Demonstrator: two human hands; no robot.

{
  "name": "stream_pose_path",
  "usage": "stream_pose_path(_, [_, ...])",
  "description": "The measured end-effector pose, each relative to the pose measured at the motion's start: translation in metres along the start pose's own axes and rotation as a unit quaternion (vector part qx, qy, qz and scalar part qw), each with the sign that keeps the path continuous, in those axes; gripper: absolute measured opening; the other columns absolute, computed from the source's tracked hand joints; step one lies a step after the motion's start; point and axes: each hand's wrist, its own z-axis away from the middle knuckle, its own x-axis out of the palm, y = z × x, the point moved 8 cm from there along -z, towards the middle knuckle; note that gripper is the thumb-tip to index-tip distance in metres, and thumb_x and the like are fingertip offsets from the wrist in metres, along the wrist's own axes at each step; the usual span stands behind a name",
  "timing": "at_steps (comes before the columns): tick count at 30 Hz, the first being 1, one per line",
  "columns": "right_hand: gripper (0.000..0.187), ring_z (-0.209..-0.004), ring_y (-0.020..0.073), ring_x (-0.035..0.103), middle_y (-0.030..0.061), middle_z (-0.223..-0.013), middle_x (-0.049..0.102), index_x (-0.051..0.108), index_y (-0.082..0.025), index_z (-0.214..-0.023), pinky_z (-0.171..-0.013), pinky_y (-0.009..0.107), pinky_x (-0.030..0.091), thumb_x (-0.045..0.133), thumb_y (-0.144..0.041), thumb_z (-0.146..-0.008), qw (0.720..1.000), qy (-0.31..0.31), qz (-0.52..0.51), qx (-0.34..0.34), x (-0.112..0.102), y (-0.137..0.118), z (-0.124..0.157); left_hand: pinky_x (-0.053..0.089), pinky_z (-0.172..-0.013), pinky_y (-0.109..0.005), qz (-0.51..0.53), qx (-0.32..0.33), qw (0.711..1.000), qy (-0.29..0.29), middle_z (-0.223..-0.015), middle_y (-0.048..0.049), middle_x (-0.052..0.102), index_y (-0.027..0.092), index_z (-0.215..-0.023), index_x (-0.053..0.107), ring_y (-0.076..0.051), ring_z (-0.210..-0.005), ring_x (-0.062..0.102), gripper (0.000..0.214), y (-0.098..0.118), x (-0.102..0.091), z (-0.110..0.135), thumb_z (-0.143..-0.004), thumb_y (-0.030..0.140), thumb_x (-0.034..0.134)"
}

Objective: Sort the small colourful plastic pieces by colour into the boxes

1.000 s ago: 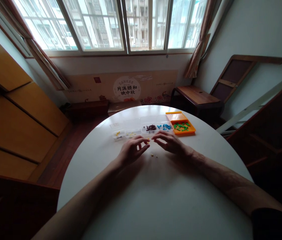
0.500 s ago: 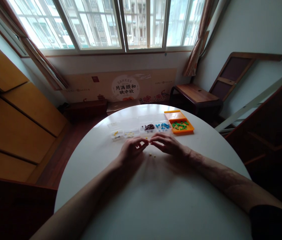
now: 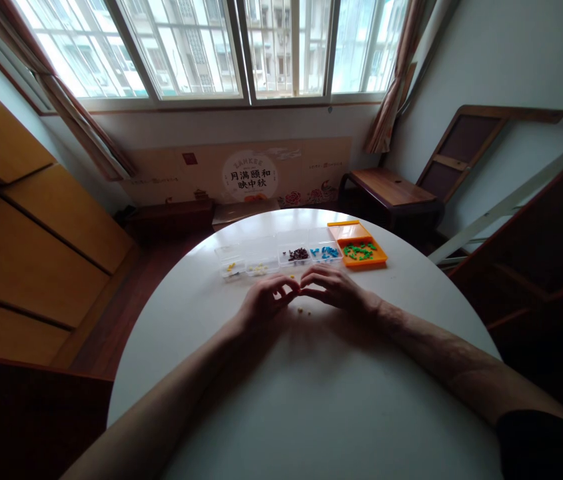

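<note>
My left hand (image 3: 270, 298) and my right hand (image 3: 334, 287) meet fingertip to fingertip above the white table (image 3: 311, 387). Both are closed in a pinch, and whatever lies between the fingers is too small to make out. Two tiny pale yellow pieces (image 3: 300, 311) lie on the table just below the fingertips. Another small yellow piece (image 3: 292, 276) shows just beyond them. Past the hands stands a row of clear compartments holding yellow pieces (image 3: 232, 267), pale pieces (image 3: 258, 269), dark brown pieces (image 3: 298, 255) and blue pieces (image 3: 325, 253).
An orange box (image 3: 367, 265) with its lid folded back holds green pieces (image 3: 360, 251) at the right end of the row. Behind the round table are a brown wooden chair (image 3: 391, 187) and a printed cardboard panel (image 3: 191, 163) under the window. Yellow cabinets (image 3: 36, 247) stand at left.
The fingertips of my two hands have come closer together, my left hand shifting slightly right. The boxes and the loose pieces stay where they were.
</note>
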Motion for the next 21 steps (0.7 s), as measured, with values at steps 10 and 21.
stream_pose_path(10, [0.006,-0.093,0.0206,0.074,0.0054,-0.102,0.079,0.074,-0.023,-0.108,-0.090,0.037,0.059,0.071,-0.029,-0.109,1.000,-0.010,0.025,-0.001,0.002,0.002,-0.001,0.057,-0.074,-0.025,-0.065,0.043,0.997,0.020,-0.095,-0.0028,0.081,0.024,-0.098,0.082,-0.014,-0.073,0.073,0.013,0.006,-0.006,0.003,-0.103,0.034,0.076])
stream_pose_path(21, [0.035,-0.131,0.0307,0.067,0.0127,-0.145,0.070,0.067,-0.025,-0.137,-0.114,0.054,0.057,0.074,-0.028,-0.103,0.990,-0.070,0.082,0.088,0.017,0.021,0.005,0.053,-0.079,-0.029,-0.257,0.003,0.960,0.113,-0.093,0.0010,0.083,0.026,-0.094,0.082,-0.014,-0.069,0.071,0.014,0.000,-0.042,0.006,-0.104,0.028,0.071])
